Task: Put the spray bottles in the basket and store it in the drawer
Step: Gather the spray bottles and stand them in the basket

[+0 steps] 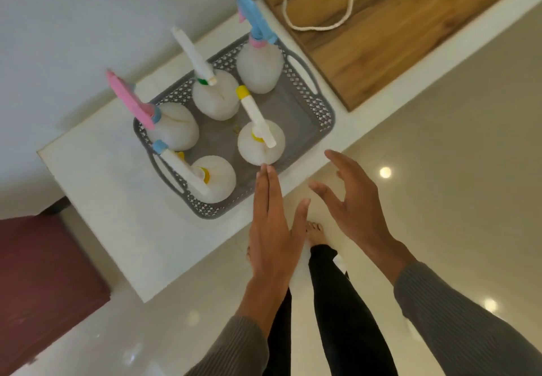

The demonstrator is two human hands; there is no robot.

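Grey basket (321,117) seen on white counter (102,188), set askew to the counter edge. Five bottles stood upright inside it, all with white bodies.
- Pink bottle (173,131): far-left corner, pink spray head.
- Green bottle (215,100): back middle, green collar, white head.
- Blue bottle (259,70): far-right corner, blue head with pink collar.
- Yellow bottle (261,145): near middle, yellow nozzle tip.
- Near bottle (217,179): near-left corner, blue nozzle tip, yellow collar.

The basket's right end is left bare, floor showing.

Left hand (272,229): flat, fingers straight and pressed together, nothing held. Fingertips are placed at the basket's near rim, just below the yellow bottle; contact cannot be told.

Right hand (352,199): open, fingers spread and lightly curved, nothing held. It is held over the floor (454,141), just off the counter edge, near the basket's near-right corner but apart from it.

Wooden board (381,38) noted beyond the basket, white cord (293,22) looped across it. Maroon block (44,287) at lower left.
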